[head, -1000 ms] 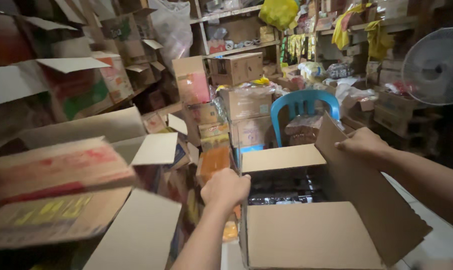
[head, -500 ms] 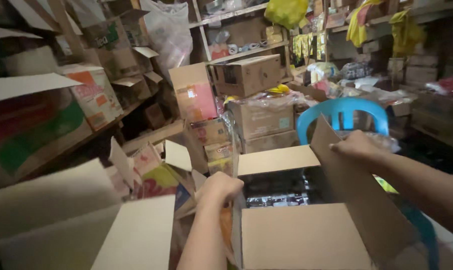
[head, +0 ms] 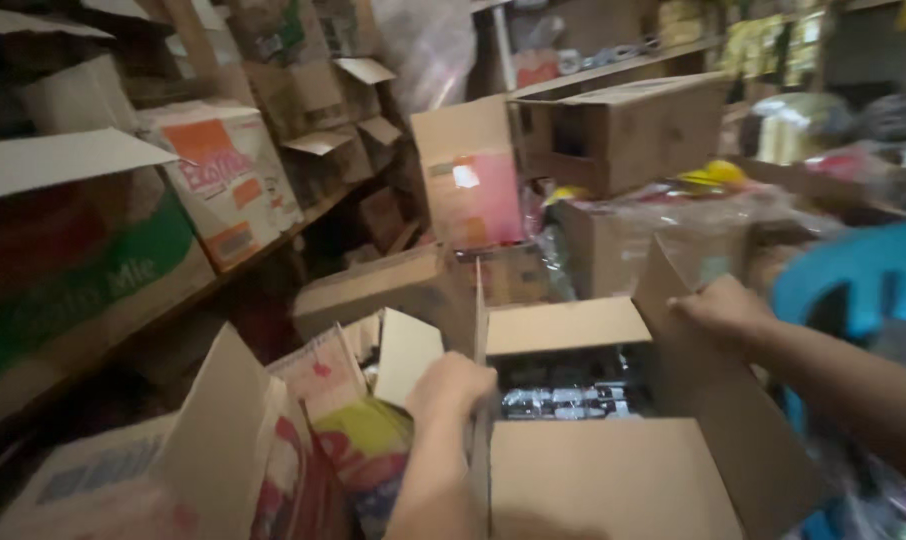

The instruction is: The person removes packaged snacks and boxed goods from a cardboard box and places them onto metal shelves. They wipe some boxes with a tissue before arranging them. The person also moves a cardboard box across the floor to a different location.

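Open cardboard carton (head: 613, 480) at 6 o'clock, dark packets (head: 573, 395) inside. Left hand (head: 451, 385) clamped on its left flap, right hand (head: 718, 310) gripping the right flap (head: 673, 270) at 3 o'clock. Could tear a flap or tip the carton against the crowded boxes (head: 333, 420) at 8 o'clock, if pulled unevenly.

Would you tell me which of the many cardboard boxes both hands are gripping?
The open carton at bottom centre: left hand grips its left flap, right hand its right flap; dark packets show inside.
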